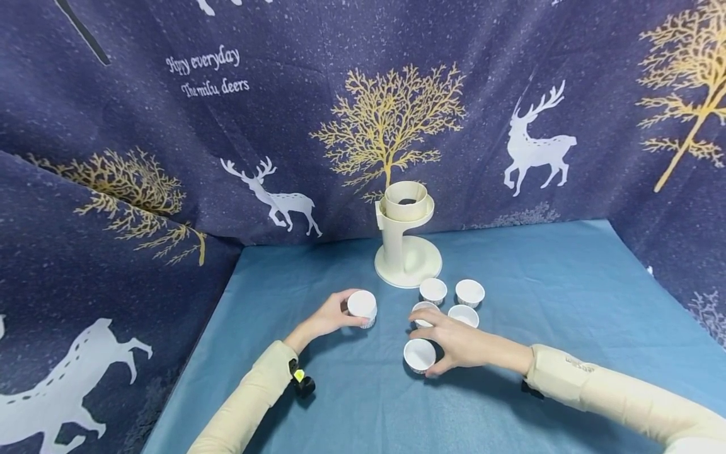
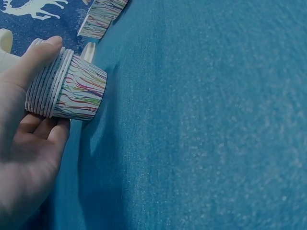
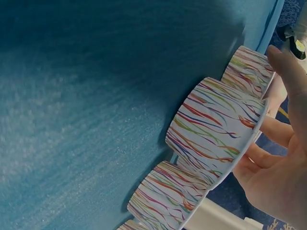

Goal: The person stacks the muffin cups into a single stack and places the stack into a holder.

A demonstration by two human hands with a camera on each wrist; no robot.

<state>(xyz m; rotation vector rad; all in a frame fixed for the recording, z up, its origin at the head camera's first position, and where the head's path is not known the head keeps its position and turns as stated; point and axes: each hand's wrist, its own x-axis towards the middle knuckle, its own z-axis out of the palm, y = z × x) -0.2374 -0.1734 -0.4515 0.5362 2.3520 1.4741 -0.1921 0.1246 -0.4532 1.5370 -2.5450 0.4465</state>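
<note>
The left hand (image 1: 329, 318) grips a nested stack of white paper cups with coloured stripes (image 1: 362, 308) on the blue cloth-covered bench (image 1: 567, 302), while the right hand (image 1: 456, 343) curls round a single striped paper cup (image 1: 420, 355). Four more loose striped cups (image 1: 470, 292) sit just beyond, before a cream plastic cup-dispenser stand (image 1: 406, 236). This looks like gathering cups; the next move likely needs the single cup lifted and nested squarely into the stack.

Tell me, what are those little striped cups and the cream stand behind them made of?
The cups look like thin matte paper: printed stripes, rolled rims, nested in the stack. The stand seems smooth moulded plastic, though that is uncertain.
</note>
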